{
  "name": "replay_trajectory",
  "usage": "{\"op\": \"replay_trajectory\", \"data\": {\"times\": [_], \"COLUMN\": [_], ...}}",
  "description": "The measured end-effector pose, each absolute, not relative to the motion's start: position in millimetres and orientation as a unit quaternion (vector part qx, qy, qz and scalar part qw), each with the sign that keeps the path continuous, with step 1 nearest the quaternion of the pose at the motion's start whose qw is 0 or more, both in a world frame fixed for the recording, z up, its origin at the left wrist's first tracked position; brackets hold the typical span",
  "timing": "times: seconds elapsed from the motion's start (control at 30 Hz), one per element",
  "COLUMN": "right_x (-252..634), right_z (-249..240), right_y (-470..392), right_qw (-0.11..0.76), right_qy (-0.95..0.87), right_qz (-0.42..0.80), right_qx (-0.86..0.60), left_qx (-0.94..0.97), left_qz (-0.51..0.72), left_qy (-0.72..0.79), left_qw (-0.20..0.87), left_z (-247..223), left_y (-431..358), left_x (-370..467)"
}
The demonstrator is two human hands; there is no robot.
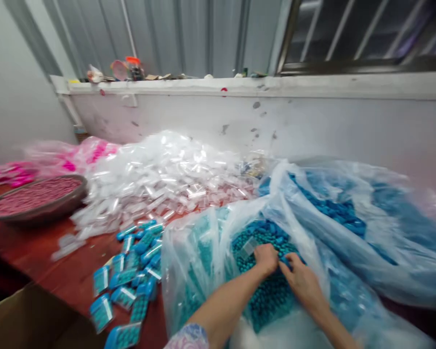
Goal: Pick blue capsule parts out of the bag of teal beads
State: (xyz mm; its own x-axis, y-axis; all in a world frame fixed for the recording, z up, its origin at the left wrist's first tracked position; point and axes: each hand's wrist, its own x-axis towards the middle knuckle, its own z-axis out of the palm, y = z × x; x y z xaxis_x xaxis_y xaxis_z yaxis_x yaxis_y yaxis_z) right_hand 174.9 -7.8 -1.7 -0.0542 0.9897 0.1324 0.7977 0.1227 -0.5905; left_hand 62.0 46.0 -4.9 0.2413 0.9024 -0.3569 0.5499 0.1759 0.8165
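Both bare hands are working inside an open plastic bag (225, 242), right of centre in the lower half of the frame. The left hand (267, 258) is bending over teal beads (271, 303), its fingers curling together. A small clear case (248, 247) is showing just beside its knuckles — I cannot tell whether the fingers are gripping it. The right hand (305, 281) is reaching in from the lower right, nearly meeting the left, its thumb and forefinger bending around a bright blue piece (285, 261); blur is hiding whether they are clamped on it. More blue pieces (263, 227) are lying among the beads toward the top of the bag's mouth.

Left of the bag, filled blue-and-teal cases (131, 276) are lying in a loose pile on a red table (76, 271). Behind them a big heap of clear cases (160, 179) is spreading across the middle, and a round tray (39, 213) at the far left is holding pink pieces (36, 194). Another plastic bag (403, 252) is sprawling over the right side — blue pieces are showing inside. A cardboard box (32, 320) is standing open in the lower left corner.
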Motion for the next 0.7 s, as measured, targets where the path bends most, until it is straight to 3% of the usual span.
{"op": "replay_trajectory", "data": {"times": [0.13, 0.3, 0.47, 0.7], "right_x": [173.7, 185.0, 188.2, 168.3], "right_z": [7.0, 10.3, 2.1, 17.0], "right_y": [-15.8, -15.7, -3.8, -6.4], "right_qw": [0.269, 0.327, 0.359, 0.389], "right_qy": [-0.683, -0.664, -0.575, -0.599], "right_qz": [0.201, 0.322, 0.454, 0.444], "right_qx": [-0.648, -0.59, -0.578, -0.541], "left_qx": [0.547, 0.478, 0.443, 0.458], "left_qz": [0.208, 0.256, 0.279, 0.277], "left_qy": [0.563, 0.471, 0.426, 0.371], "left_qw": [0.584, 0.696, 0.738, 0.759], "left_z": [-10.9, -17.4, -12.7, 7.1], "left_y": [62.3, 61.9, 46.1, 11.7], "left_x": [60.2, 41.1, 22.2, 0.0]}}
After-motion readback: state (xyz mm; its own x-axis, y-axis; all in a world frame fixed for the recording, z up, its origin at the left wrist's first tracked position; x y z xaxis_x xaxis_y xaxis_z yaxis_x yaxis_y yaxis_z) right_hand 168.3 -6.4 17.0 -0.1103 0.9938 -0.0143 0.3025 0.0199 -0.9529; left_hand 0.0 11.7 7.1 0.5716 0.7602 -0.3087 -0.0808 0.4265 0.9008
